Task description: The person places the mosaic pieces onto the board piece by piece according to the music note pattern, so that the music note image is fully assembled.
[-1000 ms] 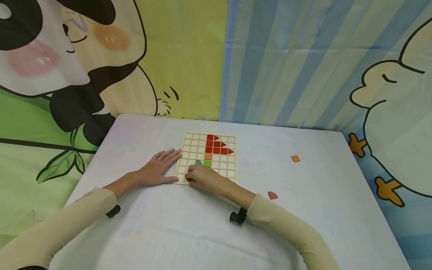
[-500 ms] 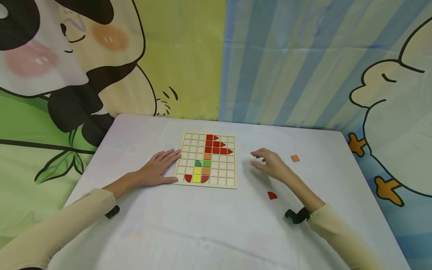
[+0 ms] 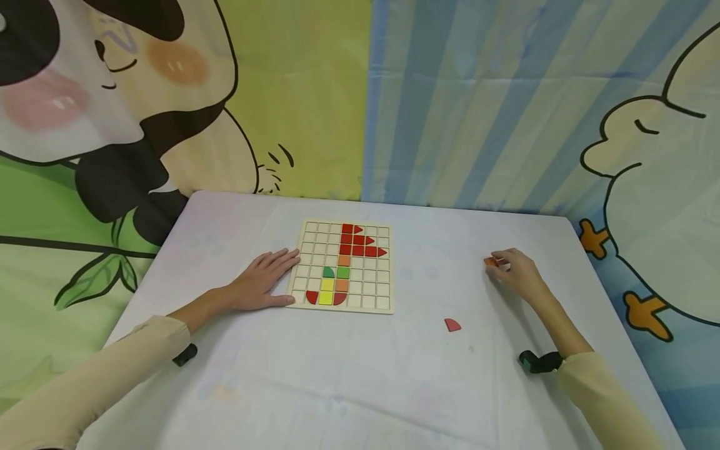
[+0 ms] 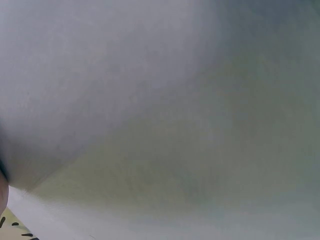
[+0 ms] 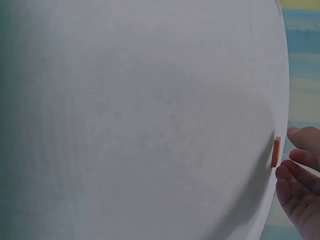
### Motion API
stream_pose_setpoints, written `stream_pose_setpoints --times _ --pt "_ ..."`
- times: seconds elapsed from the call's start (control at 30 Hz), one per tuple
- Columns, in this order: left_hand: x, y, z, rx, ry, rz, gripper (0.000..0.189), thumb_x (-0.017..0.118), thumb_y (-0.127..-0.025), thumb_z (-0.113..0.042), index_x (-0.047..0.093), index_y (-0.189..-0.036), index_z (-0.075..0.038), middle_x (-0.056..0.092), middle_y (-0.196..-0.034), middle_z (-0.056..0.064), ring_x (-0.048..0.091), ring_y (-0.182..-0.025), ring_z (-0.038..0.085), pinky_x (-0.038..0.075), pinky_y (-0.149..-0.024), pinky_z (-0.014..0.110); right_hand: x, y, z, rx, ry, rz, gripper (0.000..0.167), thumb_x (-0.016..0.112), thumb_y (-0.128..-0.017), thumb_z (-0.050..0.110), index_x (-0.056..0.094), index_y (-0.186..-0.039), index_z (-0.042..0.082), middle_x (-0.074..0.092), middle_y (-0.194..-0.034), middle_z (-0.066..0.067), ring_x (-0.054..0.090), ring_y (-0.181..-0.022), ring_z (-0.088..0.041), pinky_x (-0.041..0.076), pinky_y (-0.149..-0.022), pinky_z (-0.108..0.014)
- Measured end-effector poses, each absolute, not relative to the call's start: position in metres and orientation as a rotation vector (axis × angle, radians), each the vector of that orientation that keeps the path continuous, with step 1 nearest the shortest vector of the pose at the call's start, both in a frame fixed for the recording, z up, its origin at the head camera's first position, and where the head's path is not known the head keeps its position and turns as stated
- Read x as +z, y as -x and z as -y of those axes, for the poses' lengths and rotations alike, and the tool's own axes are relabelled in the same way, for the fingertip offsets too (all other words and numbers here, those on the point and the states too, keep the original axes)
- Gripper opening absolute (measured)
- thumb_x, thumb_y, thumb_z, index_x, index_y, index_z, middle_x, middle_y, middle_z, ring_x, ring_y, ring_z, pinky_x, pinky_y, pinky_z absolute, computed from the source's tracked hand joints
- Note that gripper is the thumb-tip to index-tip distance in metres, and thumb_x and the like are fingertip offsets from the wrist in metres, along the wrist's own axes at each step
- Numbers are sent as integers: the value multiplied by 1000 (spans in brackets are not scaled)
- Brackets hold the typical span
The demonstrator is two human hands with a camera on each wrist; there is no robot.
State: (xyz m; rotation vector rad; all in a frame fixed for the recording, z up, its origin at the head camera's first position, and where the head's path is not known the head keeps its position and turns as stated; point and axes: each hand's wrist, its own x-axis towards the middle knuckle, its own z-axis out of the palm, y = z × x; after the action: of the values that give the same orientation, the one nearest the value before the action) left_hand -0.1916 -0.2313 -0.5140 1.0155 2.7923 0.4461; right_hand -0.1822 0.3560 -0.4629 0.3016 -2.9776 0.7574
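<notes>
My left hand [image 3: 254, 282] lies flat on the table with its fingers spread. Its fingertips and thumb touch the left edge of a cream grid board [image 3: 368, 301]. Red, orange, yellow and green tiles sit in the board's squares, such as the red tiles [image 3: 360, 250] near its top and the yellow tile [image 3: 326, 297] at the bottom. Far to the right of the board, my right hand [image 3: 519, 274] pinches an orange square tile [image 3: 492, 262] at the tabletop. In the right wrist view, thumb and fingertips flank the orange tile [image 5: 275, 152].
A red quarter-circle tile [image 3: 452, 325] lies on the white tabletop [image 3: 315, 369] between the board and my right forearm. A cartoon-printed cloth [image 3: 304, 94] stands behind the table. Black wrist cameras, one [image 3: 540, 362] on the right, sit at both wrists.
My right hand has left a red rounded tile at the board's bottom left and moved right to the orange square tile. The left hand has stayed at the board's edge.
</notes>
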Motion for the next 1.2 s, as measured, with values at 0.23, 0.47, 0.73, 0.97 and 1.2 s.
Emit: stream_pose_setpoints --times 0.23,0.47,0.73,0.97,1.2 --pt "-513 191 232 415 -1008 -2788 94 55 -86 -68 14 -157 -23 12 -165 -1 11 -152 30 11 -117 56 -468 184 -359 733 -169 3049 44 68 -90 14 58 -120 -16 59 -109 -35 61 -99 -47 51 -83 -55" --pt "-512 191 231 452 -996 -2773 94 56 -85 -67 16 -157 -22 13 -165 0 11 -152 30 10 -118 56 -467 187 -357 728 -129 3052 44 68 -90 16 59 -118 -16 61 -106 -34 61 -97 -46 51 -83 -55" --pt "-511 190 230 418 -1010 -2796 94 56 -85 -67 17 -157 -21 14 -165 1 13 -151 30 12 -117 56 -469 187 -357 734 -97 3059 44 70 -89 17 59 -118 -15 60 -106 -33 61 -97 -44 52 -82 -53" --pt "-510 189 230 432 -991 -2782 93 54 -86 -67 16 -157 -20 13 -165 1 11 -152 29 11 -118 56 -471 187 -356 721 -67 3047 41 72 -87 16 61 -113 -14 59 -104 -31 60 -94 -41 52 -81 -52" --pt "-513 191 230 414 -1003 -2800 94 54 -85 -69 15 -157 -22 13 -165 0 12 -151 29 12 -117 56 -471 186 -357 697 -61 3038 36 71 -88 17 64 -106 -13 59 -102 -30 60 -92 -41 52 -80 -51"
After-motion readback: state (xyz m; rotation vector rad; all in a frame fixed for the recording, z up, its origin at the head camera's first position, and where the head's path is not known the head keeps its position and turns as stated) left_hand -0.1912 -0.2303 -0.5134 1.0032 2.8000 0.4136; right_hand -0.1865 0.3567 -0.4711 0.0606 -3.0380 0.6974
